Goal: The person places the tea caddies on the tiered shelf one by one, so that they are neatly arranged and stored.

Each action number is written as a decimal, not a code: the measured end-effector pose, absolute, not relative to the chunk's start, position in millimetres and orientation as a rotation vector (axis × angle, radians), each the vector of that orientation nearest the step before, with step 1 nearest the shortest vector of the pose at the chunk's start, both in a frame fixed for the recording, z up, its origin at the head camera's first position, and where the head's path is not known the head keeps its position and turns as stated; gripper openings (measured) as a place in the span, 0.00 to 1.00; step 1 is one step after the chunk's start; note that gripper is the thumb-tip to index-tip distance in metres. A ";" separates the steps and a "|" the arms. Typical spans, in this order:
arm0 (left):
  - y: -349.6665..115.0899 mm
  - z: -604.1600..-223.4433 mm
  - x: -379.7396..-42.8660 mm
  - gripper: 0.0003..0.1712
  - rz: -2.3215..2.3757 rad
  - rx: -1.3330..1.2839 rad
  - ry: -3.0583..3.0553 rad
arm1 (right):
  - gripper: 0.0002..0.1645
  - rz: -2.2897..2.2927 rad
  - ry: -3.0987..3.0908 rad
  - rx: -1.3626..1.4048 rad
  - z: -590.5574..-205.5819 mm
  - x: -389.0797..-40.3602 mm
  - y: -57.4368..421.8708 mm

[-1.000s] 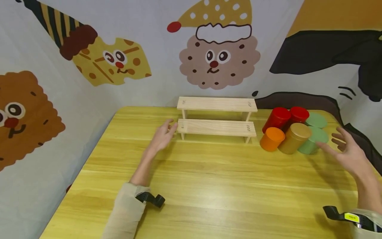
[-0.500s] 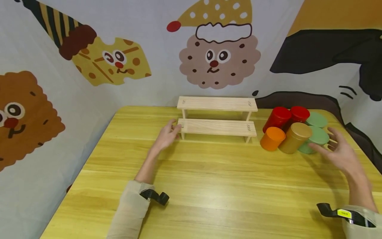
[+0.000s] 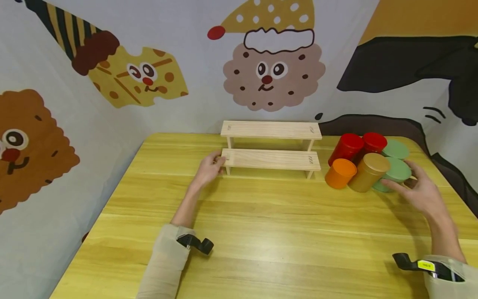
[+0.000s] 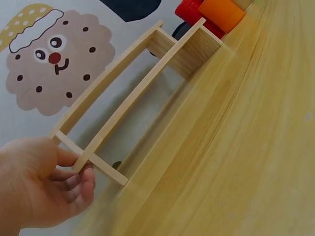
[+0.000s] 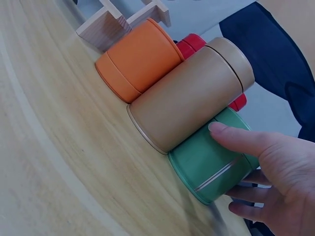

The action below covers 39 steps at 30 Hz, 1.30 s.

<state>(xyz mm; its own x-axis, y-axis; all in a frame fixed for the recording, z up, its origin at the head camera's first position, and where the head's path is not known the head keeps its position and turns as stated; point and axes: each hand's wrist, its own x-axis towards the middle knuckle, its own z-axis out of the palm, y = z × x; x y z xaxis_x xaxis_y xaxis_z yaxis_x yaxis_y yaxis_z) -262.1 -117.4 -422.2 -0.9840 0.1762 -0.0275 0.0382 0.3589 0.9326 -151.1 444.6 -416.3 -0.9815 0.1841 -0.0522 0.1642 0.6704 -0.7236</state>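
My left hand [image 3: 208,169] pinches the left end of the lower board of a two-step wooden rack [image 3: 271,159]. In the left wrist view, the thumb lies over the board's end and the fingers [image 4: 78,189] curl beneath it. On the right, my right hand [image 3: 422,192] grips the front green canister [image 3: 398,169], which stands upright. Its thumb rests on the near side of the green canister [image 5: 211,157], and the other fingers reach round the far side, partly hidden. A gold canister [image 3: 367,173] stands directly left of it.
An orange canister [image 3: 340,173], two red canisters [image 3: 350,145] and a second green canister [image 3: 396,149] cluster tightly there, right of the rack. The wooden table [image 3: 261,232] meets a cartoon-printed cloth [image 3: 201,74] at the back. Each wrist wears a black camera mount [image 3: 195,243].
My left hand has moved slightly right and taken hold of the rack's lower board. My right hand has moved left and closed round the front green canister. Rack and canisters stay in place.
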 end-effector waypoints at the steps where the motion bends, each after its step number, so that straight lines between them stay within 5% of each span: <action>1: -117.6 -422.5 -262.3 0.28 1.719 0.191 2.474 | 0.62 1.227 -2.845 -0.306 -416.5 -151.0 444.5; 39: -119.0 -427.7 -264.5 0.22 1.857 0.197 2.373 | 0.46 1.067 -2.375 -0.541 -374.7 -138.4 427.9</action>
<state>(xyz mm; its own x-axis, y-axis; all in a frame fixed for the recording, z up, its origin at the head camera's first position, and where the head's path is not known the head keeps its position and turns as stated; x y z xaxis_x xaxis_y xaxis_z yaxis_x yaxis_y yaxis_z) -264.5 -119.0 -427.7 -0.9841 0.1767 -0.0156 0.0273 0.2378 0.9709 -138.4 427.9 -374.7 -0.8076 0.5291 0.2605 0.1567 0.6184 -0.7701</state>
